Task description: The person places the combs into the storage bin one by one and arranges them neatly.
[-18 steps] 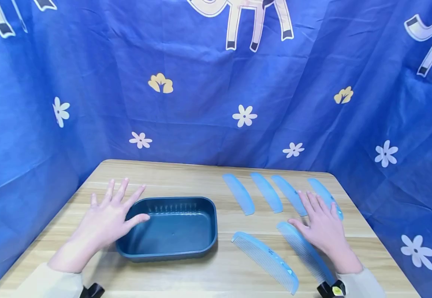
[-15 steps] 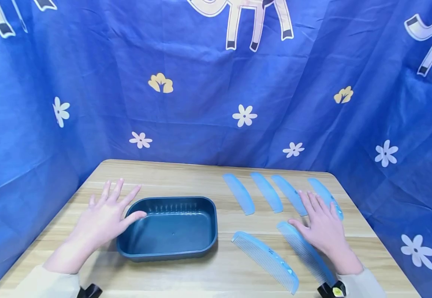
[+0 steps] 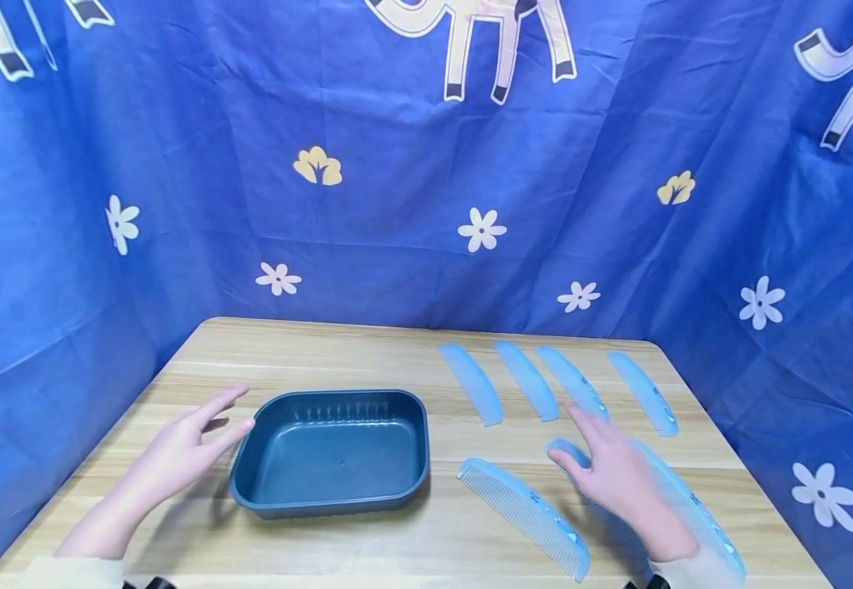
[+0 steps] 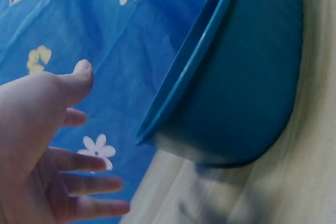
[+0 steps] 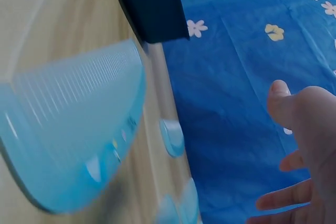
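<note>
A dark blue-green rectangular tub [image 3: 338, 501] sits on the table's left half. Just left of its rim my left hand [image 3: 176, 450] is held sideways in the air, thumb and fingers extended, holding nothing. In the left wrist view the left hand [image 4: 37, 150] is apart from the tub wall [image 4: 236, 87]. My right hand [image 3: 617, 474], blurred, is over a light blue comb [image 3: 566, 451] and hides much of it; contact cannot be told. Its fingers are loosely extended. Another comb [image 3: 709, 523] lies right of that wrist, and one more comb [image 3: 525, 515] lies to its left.
Several more light blue combs lie in a slanted row at the back right, among them a leftmost comb [image 3: 472, 384] and a rightmost comb [image 3: 643, 394]. A blue patterned cloth [image 3: 397, 270] hangs around the back and sides of the wooden table [image 3: 308, 343].
My left hand has drawn back left from over the tub's edge and turned onto its side. The right hand has moved nearer and slightly left, uncovering the back combs and one at the right.
</note>
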Demonstrator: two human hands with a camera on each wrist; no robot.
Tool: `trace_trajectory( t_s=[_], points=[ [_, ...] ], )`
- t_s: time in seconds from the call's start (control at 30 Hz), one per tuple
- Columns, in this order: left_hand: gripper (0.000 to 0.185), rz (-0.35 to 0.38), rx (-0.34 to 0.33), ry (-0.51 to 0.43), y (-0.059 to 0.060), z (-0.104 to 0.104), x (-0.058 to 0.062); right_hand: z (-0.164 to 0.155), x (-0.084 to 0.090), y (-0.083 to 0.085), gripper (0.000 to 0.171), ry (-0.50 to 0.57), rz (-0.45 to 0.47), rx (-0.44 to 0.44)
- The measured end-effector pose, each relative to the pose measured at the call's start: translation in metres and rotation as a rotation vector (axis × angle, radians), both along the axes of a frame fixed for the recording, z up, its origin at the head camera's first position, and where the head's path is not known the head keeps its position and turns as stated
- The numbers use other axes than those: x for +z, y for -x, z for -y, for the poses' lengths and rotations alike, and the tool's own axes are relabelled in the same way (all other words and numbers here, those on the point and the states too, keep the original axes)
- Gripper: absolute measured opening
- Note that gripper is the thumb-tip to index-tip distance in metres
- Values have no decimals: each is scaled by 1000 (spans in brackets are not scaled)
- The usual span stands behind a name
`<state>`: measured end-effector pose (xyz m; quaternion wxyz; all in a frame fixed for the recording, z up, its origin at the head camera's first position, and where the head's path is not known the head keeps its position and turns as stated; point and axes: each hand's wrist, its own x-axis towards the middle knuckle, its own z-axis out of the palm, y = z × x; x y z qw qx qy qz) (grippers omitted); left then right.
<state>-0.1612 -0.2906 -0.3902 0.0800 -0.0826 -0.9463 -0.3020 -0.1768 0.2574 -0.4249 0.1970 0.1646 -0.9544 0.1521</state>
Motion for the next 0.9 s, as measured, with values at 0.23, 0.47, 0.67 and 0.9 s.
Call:
trace_trajectory(
  t_s=[0.23,0.47,0.67,0.9],
  points=[
    [53,138,-65,-257,3,9,-21,15,-10,-5,65,3,47,23],
    [55,282,-108,-481,4,11,-33,27,-22,-13,51,-61,118,85],
    [54,370,-143,-625,6,16,-44,32,-29,-16,49,-126,173,134],
    [55,407,-152,-669,9,20,-51,38,-31,-20,48,-136,262,170]
  ],
)
